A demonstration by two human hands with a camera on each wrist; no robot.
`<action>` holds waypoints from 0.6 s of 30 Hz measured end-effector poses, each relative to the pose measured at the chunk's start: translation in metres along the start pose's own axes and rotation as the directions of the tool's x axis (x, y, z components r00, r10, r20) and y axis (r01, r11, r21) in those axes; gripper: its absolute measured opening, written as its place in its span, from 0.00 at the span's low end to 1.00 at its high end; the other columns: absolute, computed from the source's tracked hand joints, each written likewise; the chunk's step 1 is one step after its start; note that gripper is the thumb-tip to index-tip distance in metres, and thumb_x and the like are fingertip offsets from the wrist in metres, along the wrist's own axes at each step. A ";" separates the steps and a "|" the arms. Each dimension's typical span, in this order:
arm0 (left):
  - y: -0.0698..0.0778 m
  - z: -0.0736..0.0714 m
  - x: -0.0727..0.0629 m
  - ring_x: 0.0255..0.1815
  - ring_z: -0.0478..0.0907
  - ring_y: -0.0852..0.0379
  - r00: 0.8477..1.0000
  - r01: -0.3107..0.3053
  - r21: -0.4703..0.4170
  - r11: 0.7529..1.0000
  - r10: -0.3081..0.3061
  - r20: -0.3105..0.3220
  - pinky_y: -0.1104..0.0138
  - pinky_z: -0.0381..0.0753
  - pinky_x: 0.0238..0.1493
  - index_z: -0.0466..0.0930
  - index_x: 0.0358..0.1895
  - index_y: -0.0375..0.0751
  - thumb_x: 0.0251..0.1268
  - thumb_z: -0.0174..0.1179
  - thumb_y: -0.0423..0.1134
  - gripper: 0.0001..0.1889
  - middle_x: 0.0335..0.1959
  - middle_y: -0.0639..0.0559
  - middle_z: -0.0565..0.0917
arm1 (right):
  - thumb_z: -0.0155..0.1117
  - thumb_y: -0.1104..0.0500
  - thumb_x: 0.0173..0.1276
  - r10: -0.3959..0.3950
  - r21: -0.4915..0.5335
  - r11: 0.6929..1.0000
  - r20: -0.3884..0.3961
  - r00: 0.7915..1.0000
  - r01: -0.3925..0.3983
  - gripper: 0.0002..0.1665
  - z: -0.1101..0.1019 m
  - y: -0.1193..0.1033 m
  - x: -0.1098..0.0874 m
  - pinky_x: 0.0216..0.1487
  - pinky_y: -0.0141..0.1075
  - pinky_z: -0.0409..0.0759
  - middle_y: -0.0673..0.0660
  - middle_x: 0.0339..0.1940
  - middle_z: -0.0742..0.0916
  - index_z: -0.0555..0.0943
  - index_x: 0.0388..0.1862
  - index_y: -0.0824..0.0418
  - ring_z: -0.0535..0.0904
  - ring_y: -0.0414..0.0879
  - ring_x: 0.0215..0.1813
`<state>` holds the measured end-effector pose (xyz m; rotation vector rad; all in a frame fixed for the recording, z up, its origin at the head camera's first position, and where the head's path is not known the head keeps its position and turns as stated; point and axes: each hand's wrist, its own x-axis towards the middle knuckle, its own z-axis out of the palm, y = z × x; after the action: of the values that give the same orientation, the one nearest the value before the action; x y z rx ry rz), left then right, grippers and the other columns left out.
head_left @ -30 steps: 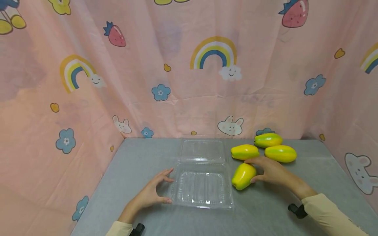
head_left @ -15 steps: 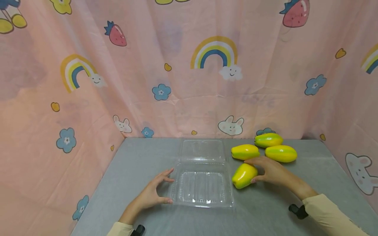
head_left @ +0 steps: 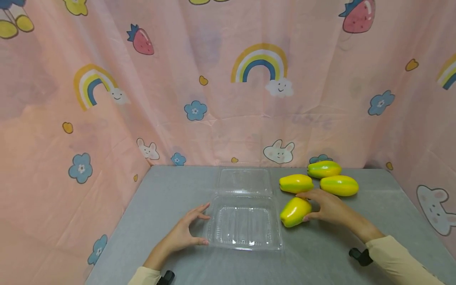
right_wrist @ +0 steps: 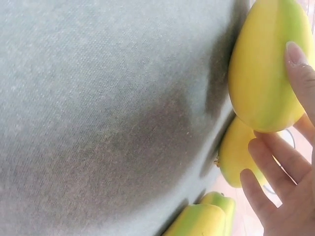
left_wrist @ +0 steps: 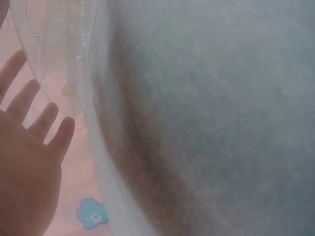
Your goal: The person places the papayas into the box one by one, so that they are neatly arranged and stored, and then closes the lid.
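Observation:
On the grey table an open clear plastic clamshell container (head_left: 246,247) lies flat, its lid (head_left: 244,181) folded back toward the curtain. My left hand (head_left: 181,231) is beside the container's left side, thumb and fingers spread apart, with the fingertips right at the rim; in the left wrist view the fingers (left_wrist: 42,120) are relaxed. Right of the container, my right hand (head_left: 327,206) holds a yellow-green papaya (head_left: 295,213) between thumb and fingers. In the right wrist view the thumb lies along this papaya's (right_wrist: 263,69) side and other fingers are near its rounded end.
Behind the right hand lie three more papayas: one near the lid (head_left: 295,183), one at the back (head_left: 324,169) and one at the right (head_left: 339,186). A pink patterned curtain (head_left: 221,134) closes off the table's back and sides. Black wrist straps (head_left: 360,256) sit at the sleeves.
The papaya in the right hand has turned very slightly, its narrow end a little farther from the table's front. Both hands keep their places.

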<state>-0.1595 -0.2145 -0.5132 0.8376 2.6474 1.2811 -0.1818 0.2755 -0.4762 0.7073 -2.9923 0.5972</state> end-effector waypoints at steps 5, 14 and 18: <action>0.001 -0.001 0.000 0.80 0.55 0.36 1.000 0.002 -0.005 1.000 -0.002 0.006 0.35 0.57 0.73 0.79 0.57 0.43 0.39 0.80 0.48 0.36 0.79 0.53 0.62 | 0.80 0.42 0.46 -0.011 -0.006 1.000 -0.021 1.000 0.011 0.44 -0.001 0.001 -0.001 0.67 0.64 0.71 0.56 0.58 0.86 0.79 0.63 0.55 0.80 0.58 0.61; 0.001 -0.002 0.000 0.81 0.54 0.45 0.999 0.031 0.007 1.000 -0.031 0.030 0.38 0.58 0.75 0.78 0.59 0.45 0.40 0.80 0.48 0.37 0.80 0.52 0.60 | 0.79 0.39 0.46 0.004 0.000 1.000 -0.048 0.999 -0.004 0.44 -0.008 0.000 -0.006 0.60 0.58 0.78 0.54 0.57 0.87 0.80 0.62 0.54 0.82 0.55 0.57; 0.002 -0.001 0.000 0.82 0.53 0.44 0.999 0.032 0.012 0.999 -0.032 0.028 0.38 0.58 0.75 0.78 0.59 0.45 0.40 0.80 0.48 0.36 0.80 0.53 0.60 | 0.78 0.38 0.47 0.011 -0.001 1.000 -0.041 0.999 -0.011 0.44 -0.010 0.002 -0.007 0.60 0.59 0.78 0.55 0.58 0.86 0.79 0.62 0.55 0.81 0.56 0.58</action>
<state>-0.1590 -0.2147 -0.5112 0.8050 2.6383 1.2385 -0.1769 0.2841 -0.4680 0.6705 -2.9605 0.6028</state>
